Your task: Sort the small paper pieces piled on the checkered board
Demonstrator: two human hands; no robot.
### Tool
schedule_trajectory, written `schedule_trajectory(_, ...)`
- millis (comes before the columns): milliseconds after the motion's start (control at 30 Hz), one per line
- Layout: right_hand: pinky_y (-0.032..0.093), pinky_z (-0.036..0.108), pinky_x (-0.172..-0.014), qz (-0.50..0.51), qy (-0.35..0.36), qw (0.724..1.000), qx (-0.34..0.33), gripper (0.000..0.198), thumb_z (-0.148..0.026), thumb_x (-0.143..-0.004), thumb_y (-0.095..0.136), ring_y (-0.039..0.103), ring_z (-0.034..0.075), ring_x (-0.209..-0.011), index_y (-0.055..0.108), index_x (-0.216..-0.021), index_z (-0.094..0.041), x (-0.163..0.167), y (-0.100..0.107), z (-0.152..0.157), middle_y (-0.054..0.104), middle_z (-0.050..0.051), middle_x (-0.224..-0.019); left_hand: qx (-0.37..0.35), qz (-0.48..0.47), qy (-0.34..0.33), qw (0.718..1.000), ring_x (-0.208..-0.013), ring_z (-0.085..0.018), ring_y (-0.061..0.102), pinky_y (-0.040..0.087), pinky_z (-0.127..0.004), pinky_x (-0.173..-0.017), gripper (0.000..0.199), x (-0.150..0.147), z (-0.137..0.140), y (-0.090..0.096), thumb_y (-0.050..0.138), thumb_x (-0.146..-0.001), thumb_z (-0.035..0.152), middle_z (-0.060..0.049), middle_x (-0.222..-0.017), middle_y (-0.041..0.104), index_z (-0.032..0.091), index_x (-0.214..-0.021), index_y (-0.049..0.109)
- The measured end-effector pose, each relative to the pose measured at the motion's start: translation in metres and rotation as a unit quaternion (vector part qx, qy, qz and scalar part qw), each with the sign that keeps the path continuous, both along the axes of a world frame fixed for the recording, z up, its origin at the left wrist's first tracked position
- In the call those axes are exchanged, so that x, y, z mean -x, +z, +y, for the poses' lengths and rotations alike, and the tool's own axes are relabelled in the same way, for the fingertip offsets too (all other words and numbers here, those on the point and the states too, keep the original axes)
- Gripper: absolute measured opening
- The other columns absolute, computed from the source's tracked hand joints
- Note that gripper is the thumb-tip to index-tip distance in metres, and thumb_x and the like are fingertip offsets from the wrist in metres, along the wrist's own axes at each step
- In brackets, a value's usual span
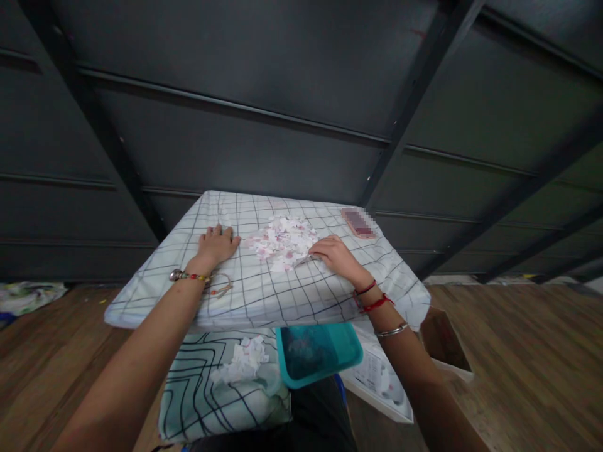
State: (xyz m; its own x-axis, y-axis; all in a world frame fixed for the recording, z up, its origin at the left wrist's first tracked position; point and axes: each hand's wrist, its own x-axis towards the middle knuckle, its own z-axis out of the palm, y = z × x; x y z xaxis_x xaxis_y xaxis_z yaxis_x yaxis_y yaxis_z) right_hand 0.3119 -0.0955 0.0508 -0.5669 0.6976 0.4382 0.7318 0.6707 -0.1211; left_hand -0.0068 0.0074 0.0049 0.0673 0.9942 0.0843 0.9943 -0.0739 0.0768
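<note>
A heap of small white paper scraps with pinkish marks (285, 242) lies in the middle of a table spread with a white checked cloth (254, 295). To the left of the heap, my left hand (217, 245) rests flat on the cloth, fingers spread, holding nothing. At the heap's right edge is my right hand (333, 254), its fingers pinched together. A small shiny bit shows at those fingertips, too small to name. Beaded strings hang from my left wrist onto the cloth.
A pixelated phone-like object (358, 222) lies at the table's back right. Below the front edge are a teal plastic bin (355, 355), more white scraps (249, 356) on a patterned cloth, and a white box (377, 398). An open carton (445, 339) stands on the floor. Dark panels rise behind.
</note>
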Motion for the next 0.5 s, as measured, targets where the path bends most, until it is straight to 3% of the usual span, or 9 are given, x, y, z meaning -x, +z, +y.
schedule_trajectory(333,0.039,0.032,-0.082,0.008,-0.098,0.995,-0.029,0.016,-0.014,-0.087,0.054,0.061,0.019,-0.088,0.069,-0.088,-0.017,-0.031,-0.006,-0.003,0.071,0.007,-0.092,0.008,-0.007,-0.002,1.000,-0.132,-0.035,0.030,0.029,-0.051,-0.101,0.063,0.001,0.003,-0.001,0.019,-0.088,0.050,-0.016,-0.145,0.033,0.016,-0.136,0.040)
schedule_trajectory(500,0.040,0.031,-0.080,0.002,-0.112,0.993,-0.019,0.018,-0.012,-0.087,0.052,0.061,0.019,-0.087,0.069,-0.088,-0.018,-0.039,-0.011,-0.007,0.070,0.006,-0.088,0.008,-0.008,-0.002,1.000,-0.132,-0.035,0.029,0.028,-0.052,-0.102,0.063,0.001,0.004,-0.002,0.019,-0.088,0.051,-0.017,-0.146,0.032,0.016,-0.136,0.040)
